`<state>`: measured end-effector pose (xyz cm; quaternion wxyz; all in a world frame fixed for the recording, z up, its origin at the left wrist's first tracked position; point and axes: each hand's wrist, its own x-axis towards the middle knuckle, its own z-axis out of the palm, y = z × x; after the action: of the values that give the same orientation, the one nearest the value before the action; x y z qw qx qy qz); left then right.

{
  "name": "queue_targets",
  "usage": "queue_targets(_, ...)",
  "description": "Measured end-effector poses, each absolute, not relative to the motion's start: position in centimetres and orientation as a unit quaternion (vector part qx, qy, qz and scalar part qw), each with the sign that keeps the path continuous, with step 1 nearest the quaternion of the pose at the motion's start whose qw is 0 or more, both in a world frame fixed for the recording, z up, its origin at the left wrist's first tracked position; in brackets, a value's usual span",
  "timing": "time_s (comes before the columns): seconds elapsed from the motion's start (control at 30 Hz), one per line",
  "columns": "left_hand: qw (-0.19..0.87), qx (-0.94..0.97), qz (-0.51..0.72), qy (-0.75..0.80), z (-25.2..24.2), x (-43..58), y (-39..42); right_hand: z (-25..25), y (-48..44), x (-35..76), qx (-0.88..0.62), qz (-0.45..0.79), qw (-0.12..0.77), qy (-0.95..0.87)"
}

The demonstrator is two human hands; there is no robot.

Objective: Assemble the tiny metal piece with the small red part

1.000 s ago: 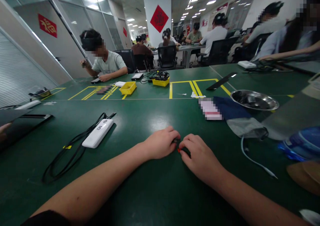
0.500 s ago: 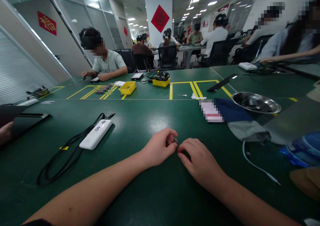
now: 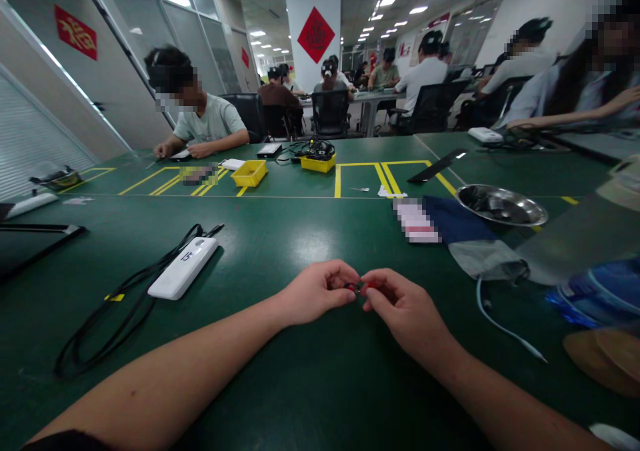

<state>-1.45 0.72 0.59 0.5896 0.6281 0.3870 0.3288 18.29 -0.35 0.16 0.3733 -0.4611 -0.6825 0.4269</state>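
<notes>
Above the green table (image 3: 280, 238), my left hand (image 3: 317, 294) is closed in a pinch on a small dark-and-red piece (image 3: 351, 288). Facing it, my right hand (image 3: 403, 304) has thumb and forefinger pressed round a small red-orange piece (image 3: 371, 285). The fingertips of both hands almost meet, and the two pieces lie close together between them. Fingers cover much of both pieces, so I cannot tell their kind or whether they are joined.
A white power bank (image 3: 184, 269) with a black cable (image 3: 100, 324) lies left. To the right are a dark blue cloth (image 3: 453, 218), a metal bowl (image 3: 537, 219) and a blue bottle (image 3: 600, 294). Farther off stand yellow trays (image 3: 250, 173). People sit around the tables.
My right hand has turned and pinched in toward the left, and a red-orange piece now shows in its fingers. The left hand's piece shows more. The view has shifted slightly.
</notes>
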Motion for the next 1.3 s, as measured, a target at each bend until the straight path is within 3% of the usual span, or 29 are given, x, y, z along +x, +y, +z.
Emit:
queue_targets(0.33, 0.561, 0.657, 0.316, 0.392, 0.7, -1.9, 1.1, 0.6, -0.4, 18.4, -0.479, 0.449, 0.367, -0.659)
queue_targets(0.47, 0.605, 0.628, 0.324, 0.367, 1.0, -2.0, 1.0, 0.3, -0.2, 18.6, -0.486, 0.423, 0.369, -0.670)
queue_targets(0.7, 0.695, 0.508, 0.369, 0.350, 0.5, -1.8, 1.3, -0.3, 0.1, 18.5, -0.459, 0.486, 0.419, -0.615)
queue_targets(0.87, 0.711, 0.511, 0.370, 0.311, 0.1, -2.1, 1.7, -0.3, 0.1, 18.4, -0.468, 0.454, 0.391, -0.650)
queue_targets(1.3, 0.717, 0.481, 0.363, 0.351, 0.4, -1.7, 1.2, 0.3, -0.3, 18.5, -0.447, 0.452, 0.416, -0.650)
